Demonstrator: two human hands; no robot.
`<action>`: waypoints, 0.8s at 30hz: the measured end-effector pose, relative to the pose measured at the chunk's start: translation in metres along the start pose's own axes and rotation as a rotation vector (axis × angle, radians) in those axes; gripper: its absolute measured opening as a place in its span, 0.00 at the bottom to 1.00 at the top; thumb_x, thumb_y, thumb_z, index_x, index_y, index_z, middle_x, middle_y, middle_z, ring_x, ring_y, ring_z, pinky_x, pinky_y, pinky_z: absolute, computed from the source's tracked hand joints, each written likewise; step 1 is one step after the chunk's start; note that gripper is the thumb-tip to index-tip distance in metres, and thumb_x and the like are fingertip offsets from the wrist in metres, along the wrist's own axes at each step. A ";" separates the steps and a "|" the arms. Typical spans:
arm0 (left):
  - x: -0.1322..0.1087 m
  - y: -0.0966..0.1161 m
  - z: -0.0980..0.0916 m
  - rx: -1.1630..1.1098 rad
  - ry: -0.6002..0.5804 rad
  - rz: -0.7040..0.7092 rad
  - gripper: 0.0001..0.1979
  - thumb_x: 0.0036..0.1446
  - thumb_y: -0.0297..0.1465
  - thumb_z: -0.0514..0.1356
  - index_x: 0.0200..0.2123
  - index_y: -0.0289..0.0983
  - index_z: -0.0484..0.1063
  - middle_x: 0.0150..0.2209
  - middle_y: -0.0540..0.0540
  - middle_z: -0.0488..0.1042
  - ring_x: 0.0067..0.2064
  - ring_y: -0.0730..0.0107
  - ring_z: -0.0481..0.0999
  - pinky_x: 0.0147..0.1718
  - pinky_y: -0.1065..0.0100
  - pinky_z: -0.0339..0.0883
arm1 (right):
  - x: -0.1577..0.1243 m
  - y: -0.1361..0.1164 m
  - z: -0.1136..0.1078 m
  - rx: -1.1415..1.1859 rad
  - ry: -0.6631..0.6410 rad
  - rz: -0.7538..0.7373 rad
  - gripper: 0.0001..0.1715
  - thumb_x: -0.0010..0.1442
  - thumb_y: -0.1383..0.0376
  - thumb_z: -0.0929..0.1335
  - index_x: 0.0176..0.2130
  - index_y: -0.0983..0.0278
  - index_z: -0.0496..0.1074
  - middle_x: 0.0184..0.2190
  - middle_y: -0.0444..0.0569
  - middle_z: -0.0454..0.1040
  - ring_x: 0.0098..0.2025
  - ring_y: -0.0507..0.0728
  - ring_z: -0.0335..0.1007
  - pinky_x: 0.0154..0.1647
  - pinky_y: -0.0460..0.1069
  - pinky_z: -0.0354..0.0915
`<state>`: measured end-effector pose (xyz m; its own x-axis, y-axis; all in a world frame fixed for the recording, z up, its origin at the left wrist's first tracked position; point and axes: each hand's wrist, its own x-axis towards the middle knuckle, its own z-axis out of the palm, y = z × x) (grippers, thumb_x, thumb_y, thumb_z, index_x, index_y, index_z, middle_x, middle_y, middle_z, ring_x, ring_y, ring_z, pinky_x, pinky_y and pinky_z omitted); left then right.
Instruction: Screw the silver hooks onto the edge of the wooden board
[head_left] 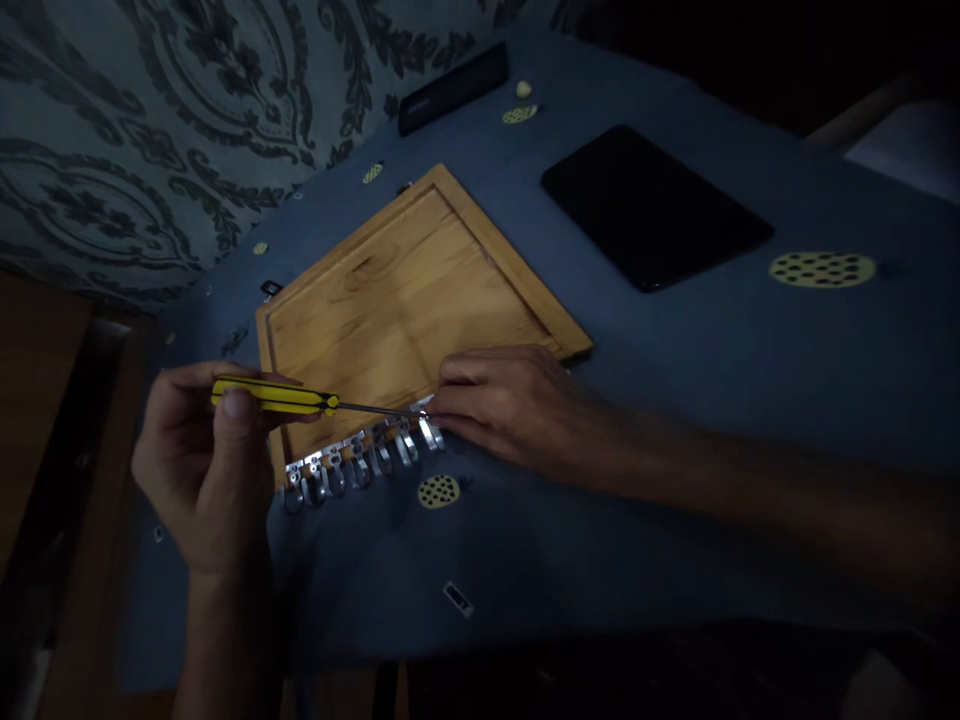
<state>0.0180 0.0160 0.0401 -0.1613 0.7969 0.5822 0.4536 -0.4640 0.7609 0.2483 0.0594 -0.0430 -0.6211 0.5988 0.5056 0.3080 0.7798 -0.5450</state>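
Observation:
My left hand is closed around the yellow handle of a screwdriver, thumb on top. Its thin shaft points right, and the tip meets the right end of a metal rail of hooks. Several shiny curved hooks hang from this rail along the near edge of a framed wooden panel, which lies on the table. At the screwdriver's tip, the fingers of my right hand are pinched together against the panel's edge. What they hold, if anything, is hidden by the fingers.
A dark tablet-like slab lies right of the panel, and a black phone-like object is at the back by the patterned wall. Near it sits a small pale round thing. A blue cloth with pineapple prints covers the table. Lighting is dim.

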 end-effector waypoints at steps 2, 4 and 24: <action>0.001 -0.001 0.000 -0.009 0.000 0.013 0.09 0.60 0.35 0.70 0.39 0.36 0.79 0.30 0.51 0.77 0.28 0.79 0.76 0.30 0.73 0.81 | 0.000 0.001 0.000 -0.010 0.006 -0.002 0.14 0.72 0.65 0.66 0.39 0.66 0.81 0.33 0.48 0.75 0.33 0.52 0.69 0.29 0.49 0.54; 0.001 -0.001 0.001 0.003 -0.003 0.006 0.08 0.60 0.34 0.70 0.39 0.36 0.79 0.30 0.51 0.77 0.29 0.78 0.76 0.31 0.72 0.82 | -0.001 0.001 0.000 -0.014 0.006 -0.004 0.14 0.71 0.65 0.66 0.39 0.66 0.81 0.33 0.48 0.75 0.33 0.52 0.69 0.29 0.49 0.54; -0.002 0.010 0.000 0.078 -0.043 0.059 0.06 0.62 0.29 0.68 0.42 0.35 0.80 0.34 0.49 0.79 0.32 0.74 0.81 0.29 0.73 0.81 | 0.000 0.001 0.000 -0.005 0.016 -0.023 0.13 0.70 0.66 0.67 0.39 0.67 0.81 0.33 0.49 0.76 0.33 0.53 0.70 0.30 0.48 0.57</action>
<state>0.0227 0.0097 0.0460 -0.0952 0.7855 0.6115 0.5282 -0.4809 0.6998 0.2483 0.0601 -0.0435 -0.6165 0.5833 0.5289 0.2971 0.7944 -0.5298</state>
